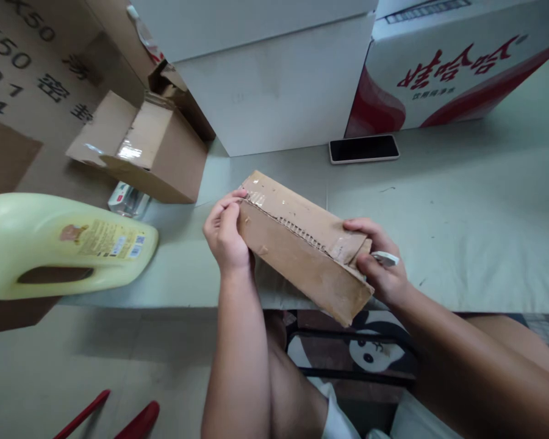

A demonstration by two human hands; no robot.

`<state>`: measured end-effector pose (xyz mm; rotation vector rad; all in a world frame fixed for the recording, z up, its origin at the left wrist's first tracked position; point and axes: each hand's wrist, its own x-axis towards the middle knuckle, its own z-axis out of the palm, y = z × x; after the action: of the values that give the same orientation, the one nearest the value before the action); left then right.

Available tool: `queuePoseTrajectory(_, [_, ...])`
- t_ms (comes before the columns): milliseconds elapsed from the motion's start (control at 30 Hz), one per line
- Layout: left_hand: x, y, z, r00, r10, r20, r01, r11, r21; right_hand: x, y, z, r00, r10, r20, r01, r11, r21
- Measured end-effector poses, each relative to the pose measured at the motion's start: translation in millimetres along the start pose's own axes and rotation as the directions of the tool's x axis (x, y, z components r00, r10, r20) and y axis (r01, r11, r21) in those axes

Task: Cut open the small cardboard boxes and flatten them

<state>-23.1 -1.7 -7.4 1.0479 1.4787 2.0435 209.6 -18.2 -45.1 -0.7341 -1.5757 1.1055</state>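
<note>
A small brown cardboard box (pixel 302 228) is tilted in front of me, over the table's near edge. Its seam has a torn, corrugated edge and bits of clear tape. My left hand (pixel 229 238) is closed on the box's left end, thumb along the upper edge. At the other end my right hand (pixel 384 262) grips the corner beside a folded flap. A small white object (pixel 386 258) sticks out from between the right hand's fingers; most of it is hidden, and I cannot make out its kind.
On the pale table (pixel 462 213) lies a phone (pixel 365 149) before a white box (pixel 279 91) and a red-and-white carton (pixel 443 79). To the left are an opened cardboard box (pixel 178 152), a small clear package (pixel 129 200) and a large yellow jug (pixel 68 244). Red handles (pixel 139 421) show below.
</note>
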Motion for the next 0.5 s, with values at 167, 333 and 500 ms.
queuePoseTrajectory(167, [0.6, -1.8, -1.0, 1.0, -0.001, 0.004, 0.001, 1.0, -0.01, -0.3, 1.5, 0.2, 1.0, 0.006, 0.004, -0.006, 1.0, 0.02])
queuePoseTrajectory(333, [0.3, -1.6, -0.8, 1.0, -0.001, 0.006, 0.001, 1.0, -0.018, -0.6, 0.9, -0.1, 1.0, 0.018, 0.01, -0.019, 0.999, 0.031])
queuePoseTrajectory(500, [-0.3, -0.8, -0.6, 1.0, -0.004, 0.003, 0.004, 1.0, 0.01, -1.2, 1.2, -0.4, 1.0, 0.021, 0.013, -0.021, 0.999, 0.032])
